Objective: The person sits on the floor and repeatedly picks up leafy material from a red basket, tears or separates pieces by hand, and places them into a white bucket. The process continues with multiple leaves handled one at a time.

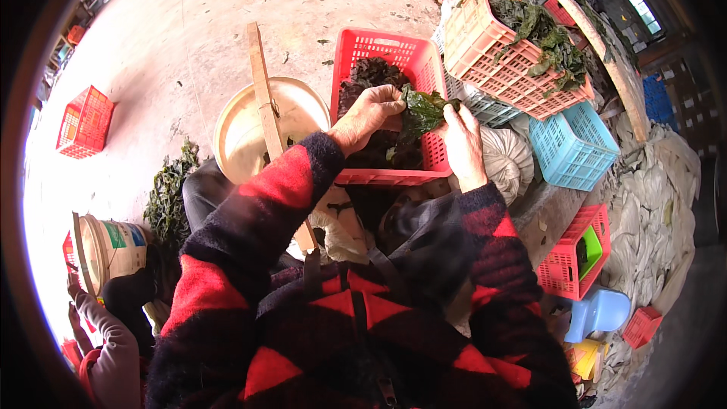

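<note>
Between my two hands is stretched a dark green, wet-looking piece of seaweed (424,115). My left hand (367,119) pinches its left end with thumb and fingers. The fingers of my right hand (463,145) close on its right end. Both hands are above a red plastic crate (390,176) with slotted walls, in front of my knees. Darker, brownish seaweed (372,74) lies heaped inside it, partly hidden by my left hand. Left of the crate stands a round pale tub (229,132), with a wooden bar (261,79) across it.
To the right, a pink crate (485,53) heaped with seaweed stands by a light blue crate (573,144) and a pale sack (507,163). A red crate (575,254) and blue stool (598,314) are lower right. At left are loose seaweed (173,193), a bucket (113,252) and another person's sleeve (117,348).
</note>
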`<state>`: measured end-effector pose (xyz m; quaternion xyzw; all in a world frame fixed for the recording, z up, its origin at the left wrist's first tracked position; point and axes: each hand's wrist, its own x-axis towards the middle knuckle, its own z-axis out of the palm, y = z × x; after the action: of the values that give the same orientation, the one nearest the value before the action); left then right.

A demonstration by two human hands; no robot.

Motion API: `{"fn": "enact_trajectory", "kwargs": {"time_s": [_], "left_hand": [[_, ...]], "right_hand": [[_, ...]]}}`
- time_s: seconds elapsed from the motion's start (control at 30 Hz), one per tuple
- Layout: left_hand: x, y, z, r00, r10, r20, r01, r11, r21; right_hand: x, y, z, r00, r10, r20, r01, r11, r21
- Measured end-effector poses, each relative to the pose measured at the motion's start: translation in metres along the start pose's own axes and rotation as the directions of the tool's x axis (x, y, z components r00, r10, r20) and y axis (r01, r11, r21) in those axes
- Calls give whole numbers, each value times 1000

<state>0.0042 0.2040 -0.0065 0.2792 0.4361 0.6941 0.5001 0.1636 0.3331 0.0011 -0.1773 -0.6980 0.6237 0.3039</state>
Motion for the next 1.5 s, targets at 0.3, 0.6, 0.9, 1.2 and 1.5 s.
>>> {"fn": "enact_trajectory", "kwargs": {"time_s": [0.3, 0.6, 0.9, 1.2, 1.5], "left_hand": [[-2, 4, -4, 994, 24, 106, -23, 1000, -13], [6, -7, -40, 995, 2, 97, 33, 932, -361], [-4, 4, -16, 996, 17, 91, 6, 971, -240], [-5, -3, -20, 998, 8, 62, -1, 995, -103], [-3, -14, -29, 996, 26, 85, 2, 948, -318]], "right_hand": [[5, 9, 8, 958, 161, 238, -226, 933, 280], [0, 1, -13, 971, 69, 227, -128, 958, 255], [3, 13, 11, 980, 94, 173, -101, 994, 30], [-1, -12, 10, 969, 247, 20, -247, 961, 122], [5, -15, 16, 986, 166, 3, -166, 986, -35]]}}
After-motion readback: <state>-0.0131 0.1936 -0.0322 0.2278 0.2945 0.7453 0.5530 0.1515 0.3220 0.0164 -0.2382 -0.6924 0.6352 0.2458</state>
